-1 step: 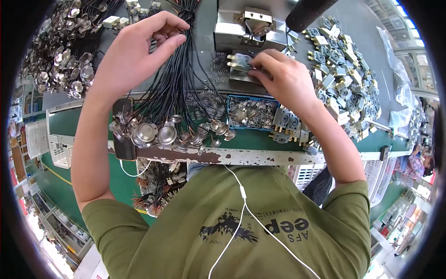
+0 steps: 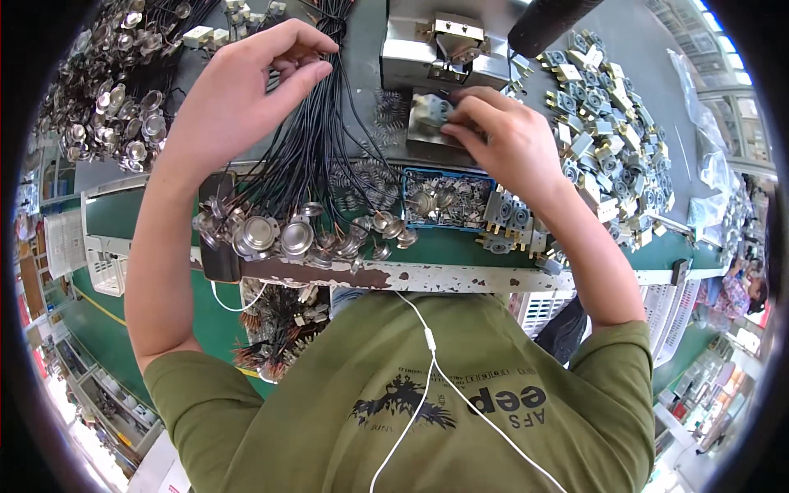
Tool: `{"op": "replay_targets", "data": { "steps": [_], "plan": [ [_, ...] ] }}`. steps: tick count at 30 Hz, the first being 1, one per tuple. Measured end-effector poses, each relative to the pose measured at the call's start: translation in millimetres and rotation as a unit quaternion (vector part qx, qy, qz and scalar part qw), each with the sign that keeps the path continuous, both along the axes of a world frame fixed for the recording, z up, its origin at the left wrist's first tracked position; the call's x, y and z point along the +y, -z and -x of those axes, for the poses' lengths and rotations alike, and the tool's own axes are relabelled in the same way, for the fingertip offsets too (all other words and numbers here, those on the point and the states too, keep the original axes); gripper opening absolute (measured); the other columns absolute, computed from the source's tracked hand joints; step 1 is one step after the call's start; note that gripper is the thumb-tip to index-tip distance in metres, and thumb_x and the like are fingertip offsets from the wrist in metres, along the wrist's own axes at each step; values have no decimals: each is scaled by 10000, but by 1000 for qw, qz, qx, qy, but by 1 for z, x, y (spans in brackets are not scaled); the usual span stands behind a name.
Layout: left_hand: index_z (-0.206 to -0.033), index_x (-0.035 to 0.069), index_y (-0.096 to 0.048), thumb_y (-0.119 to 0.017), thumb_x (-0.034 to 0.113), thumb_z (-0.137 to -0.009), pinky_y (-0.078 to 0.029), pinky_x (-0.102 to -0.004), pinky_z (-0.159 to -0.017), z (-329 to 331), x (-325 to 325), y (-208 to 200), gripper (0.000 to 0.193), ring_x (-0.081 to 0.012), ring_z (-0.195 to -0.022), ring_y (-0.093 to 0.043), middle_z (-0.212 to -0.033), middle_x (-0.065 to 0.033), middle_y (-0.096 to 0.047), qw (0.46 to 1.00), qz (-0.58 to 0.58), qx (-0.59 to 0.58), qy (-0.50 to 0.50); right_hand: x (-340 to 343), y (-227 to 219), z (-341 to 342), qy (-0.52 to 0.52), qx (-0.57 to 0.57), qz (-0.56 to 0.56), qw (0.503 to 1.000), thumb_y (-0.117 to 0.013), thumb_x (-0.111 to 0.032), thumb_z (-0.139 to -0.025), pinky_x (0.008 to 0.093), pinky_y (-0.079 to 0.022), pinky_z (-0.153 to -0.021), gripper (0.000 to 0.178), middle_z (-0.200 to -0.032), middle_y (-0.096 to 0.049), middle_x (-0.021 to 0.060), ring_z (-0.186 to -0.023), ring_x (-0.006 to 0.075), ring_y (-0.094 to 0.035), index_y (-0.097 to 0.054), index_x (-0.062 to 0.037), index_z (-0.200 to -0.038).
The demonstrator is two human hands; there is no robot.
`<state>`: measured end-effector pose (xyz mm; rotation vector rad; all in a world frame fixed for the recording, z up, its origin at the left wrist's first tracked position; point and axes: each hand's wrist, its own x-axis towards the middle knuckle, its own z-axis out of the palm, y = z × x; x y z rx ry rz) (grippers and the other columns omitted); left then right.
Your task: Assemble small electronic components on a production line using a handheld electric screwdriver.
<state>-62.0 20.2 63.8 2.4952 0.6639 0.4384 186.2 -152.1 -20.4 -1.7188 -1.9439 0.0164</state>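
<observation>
My right hand (image 2: 503,127) pinches a small grey-and-white switch-like housing (image 2: 431,109) over a low metal block (image 2: 429,146) on the bench. Its fingertips hide the housing's right side. Just behind stands a shiny metal fixture (image 2: 448,53) with a bracket on its front. My left hand (image 2: 246,90) is raised over a bundle of black wires (image 2: 316,140), thumb and forefinger curled close together. Whether a wire lies between those fingertips I cannot make out. Round metal caps (image 2: 275,237) hang on the near ends of the wires.
Many similar housings (image 2: 604,140) are heaped to the right. A blue-rimmed tray (image 2: 452,197) of small metal parts stands near the front edge. More capped wires (image 2: 123,107) pile up at far left. Loose springs (image 2: 362,185) lie mid-bench. A dark cylinder (image 2: 546,25) juts in above.
The housing in my right hand has turned and shifted slightly right over the metal block; its brass prongs no longer show at the left. My left hand is practically still.
</observation>
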Motion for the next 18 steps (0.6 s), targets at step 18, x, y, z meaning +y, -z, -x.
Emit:
{"op": "replay_targets", "data": {
  "steps": [18],
  "plan": [
    [-1107, 35, -689, -690, 112, -929, -477, -291, -666, 15, 3, 14, 194, -146, -717, -617, -888, -47, -698, 979, 49, 102, 169, -18, -22, 48, -22, 126, 165, 978, -796, -330, -891, 384, -548, -716, 352, -917, -716, 109, -790, 270, -691, -737, -64, -1114]
  ]
}}
